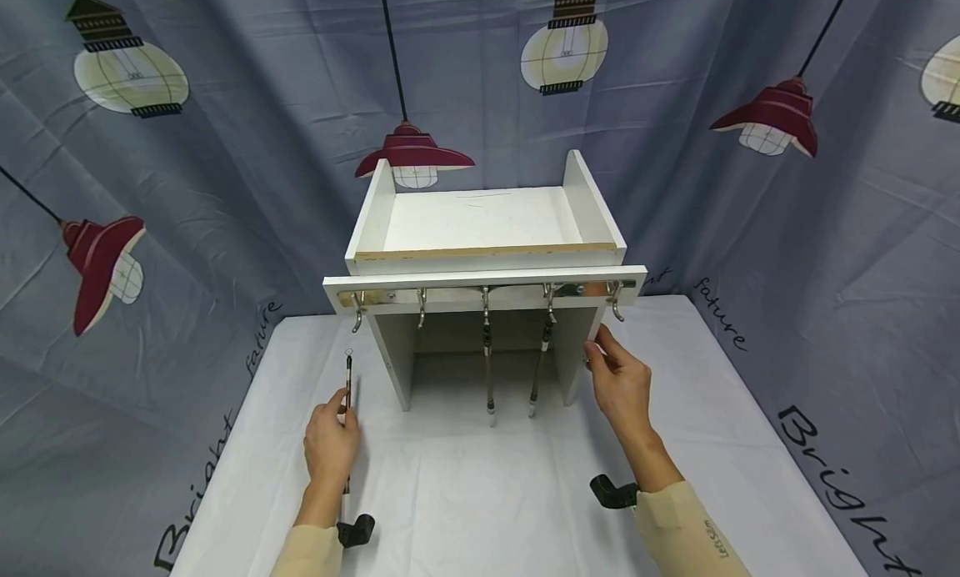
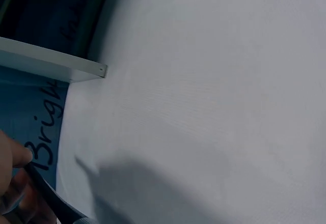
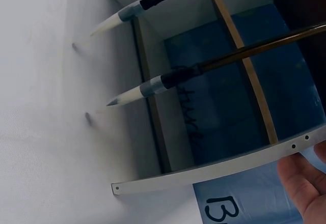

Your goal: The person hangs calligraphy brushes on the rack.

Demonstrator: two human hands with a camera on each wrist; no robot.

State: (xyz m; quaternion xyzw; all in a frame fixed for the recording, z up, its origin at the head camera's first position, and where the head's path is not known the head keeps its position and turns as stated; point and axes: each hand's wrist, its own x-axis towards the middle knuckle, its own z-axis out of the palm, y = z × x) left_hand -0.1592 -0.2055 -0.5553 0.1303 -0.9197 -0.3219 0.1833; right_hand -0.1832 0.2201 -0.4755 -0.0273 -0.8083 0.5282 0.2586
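Note:
My left hand (image 1: 330, 445) pinches an upright calligraphy brush (image 1: 348, 375) by its handle, loop end up, left of a white wooden stand (image 1: 480, 281). Dark lower parts of that brush (image 2: 48, 196) show beside the fingers (image 2: 18, 152) in the left wrist view. On the right, my other hand (image 1: 621, 385) holds the front edge of the stand's right side panel (image 3: 214, 169), fingertips against it. Two calligraphy brushes (image 1: 489, 368) (image 3: 178, 76) hang from hooks on the front rail, pale bristles down.
Several metal hooks (image 1: 422, 306) line the rail; the outer ones carry nothing. An open tray (image 1: 487, 218) tops the stand. White cloth (image 1: 480, 494) covers the table. A grey-blue curtain (image 1: 285, 143) with printed lamps surrounds it on the back and sides.

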